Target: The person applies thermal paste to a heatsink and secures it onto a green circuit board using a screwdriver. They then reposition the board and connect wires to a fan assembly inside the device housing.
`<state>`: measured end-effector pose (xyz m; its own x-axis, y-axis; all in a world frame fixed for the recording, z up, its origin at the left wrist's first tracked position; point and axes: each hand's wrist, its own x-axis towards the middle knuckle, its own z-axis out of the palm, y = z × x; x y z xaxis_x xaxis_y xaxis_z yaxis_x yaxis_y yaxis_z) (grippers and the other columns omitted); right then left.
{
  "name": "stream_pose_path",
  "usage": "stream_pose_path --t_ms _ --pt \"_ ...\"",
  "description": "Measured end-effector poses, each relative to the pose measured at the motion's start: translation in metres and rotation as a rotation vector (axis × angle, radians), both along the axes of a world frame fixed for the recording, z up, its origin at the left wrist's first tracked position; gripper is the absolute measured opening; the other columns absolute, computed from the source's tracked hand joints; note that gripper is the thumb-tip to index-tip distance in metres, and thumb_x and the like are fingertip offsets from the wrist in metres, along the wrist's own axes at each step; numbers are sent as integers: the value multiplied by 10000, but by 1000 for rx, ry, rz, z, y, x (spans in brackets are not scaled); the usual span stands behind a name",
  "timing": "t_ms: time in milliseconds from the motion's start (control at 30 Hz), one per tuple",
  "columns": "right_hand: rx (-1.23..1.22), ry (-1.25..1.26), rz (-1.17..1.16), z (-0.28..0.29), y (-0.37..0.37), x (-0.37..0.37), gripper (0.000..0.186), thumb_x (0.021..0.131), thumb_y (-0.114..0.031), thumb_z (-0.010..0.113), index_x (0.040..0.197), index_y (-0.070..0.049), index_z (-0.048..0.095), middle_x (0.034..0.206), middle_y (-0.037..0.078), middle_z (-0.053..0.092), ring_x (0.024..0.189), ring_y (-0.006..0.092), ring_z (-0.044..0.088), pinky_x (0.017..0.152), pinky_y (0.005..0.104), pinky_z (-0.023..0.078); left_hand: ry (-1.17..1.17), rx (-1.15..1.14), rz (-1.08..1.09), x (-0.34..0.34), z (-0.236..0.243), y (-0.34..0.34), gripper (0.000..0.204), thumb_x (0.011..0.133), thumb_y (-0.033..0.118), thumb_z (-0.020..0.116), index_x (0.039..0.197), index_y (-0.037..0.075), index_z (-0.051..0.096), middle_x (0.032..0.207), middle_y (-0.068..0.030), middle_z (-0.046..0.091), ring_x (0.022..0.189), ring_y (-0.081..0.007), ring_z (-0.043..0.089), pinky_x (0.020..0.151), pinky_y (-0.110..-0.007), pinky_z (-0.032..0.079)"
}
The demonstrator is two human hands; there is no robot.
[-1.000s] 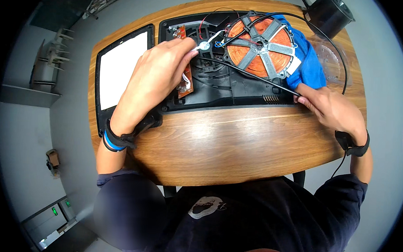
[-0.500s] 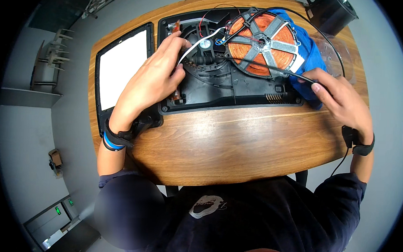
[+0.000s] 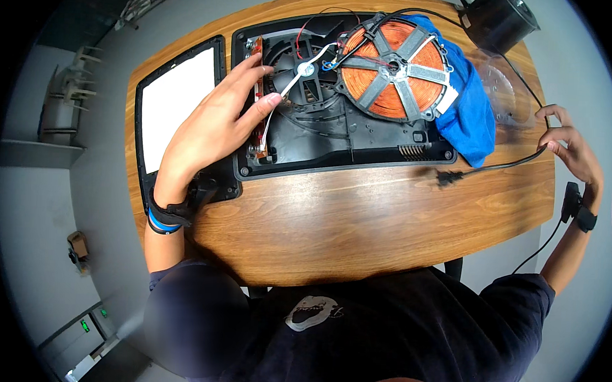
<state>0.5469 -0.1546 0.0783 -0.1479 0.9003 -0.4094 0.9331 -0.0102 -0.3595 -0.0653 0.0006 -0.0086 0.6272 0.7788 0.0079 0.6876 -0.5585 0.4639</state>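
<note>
My left hand (image 3: pixel 210 124) reaches over the left end of a black induction cooker base (image 3: pixel 381 150), its fingers spread. Fingertips rest at a narrow orange-brown circuit board (image 3: pixel 259 92) along that end, and the thumb is by a white cable (image 3: pixel 293 79). At the right table edge my right hand (image 3: pixel 570 143) is closed around a black power cord (image 3: pixel 506 164); its plug (image 3: pixel 449 177) dangles to the left over the wood. The copper coil (image 3: pixel 394 69), on a grey spoked frame, lies on the base's right part, beside the black fan (image 3: pixel 303 76).
Left of the base lies a black-framed panel (image 3: pixel 177 109) with a white face. A blue cloth (image 3: pixel 474 109) is bunched under the coil's right side. Behind it stand a clear plastic piece (image 3: pixel 505 93) and a dark cylindrical container (image 3: pixel 500 23) at the far right corner.
My right hand has moved right, drawing the cord away from over the coil; the plug has come into view. My left hand has shifted slightly left and down, uncovering the circuit board.
</note>
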Motion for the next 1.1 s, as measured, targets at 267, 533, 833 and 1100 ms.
stream_pose_path --t_ms 267,533,833,1100 --pt "301 -258 -119 -51 17 77 63 1021 -3 717 1047 -60 712 1688 142 475 1493 404 555 1262 556 481 206 112 -135 -11 7 0 630 1003 385 826 1535 107 634 1732 -375 366 1625 -550 339 1279 -568 425" --pt "344 -203 83 -50 45 -30 104 1082 -88 672 1141 -3 677 1259 189 729 1134 376 724 908 463 583 256 81 -65 -10 10 -8 865 912 416 907 1622 102 526 1712 -372 403 1632 -535 331 1298 -546 414" --pt "471 36 460 -14 69 -251 186 1066 -162 697 1194 -27 690 1088 209 709 1036 436 713 873 503 572 253 51 -118 -35 3 1 1033 856 434 946 1618 -71 464 1704 -338 437 1640 -522 312 1341 -500 362" --pt "648 219 788 -49 159 -348 299 1041 -139 726 1302 -8 660 1246 174 704 1155 405 712 993 476 595 131 30 -60 -33 9 -6 612 885 305 927 1355 45 635 1290 -197 724 1198 -411 705 1014 -458 580"
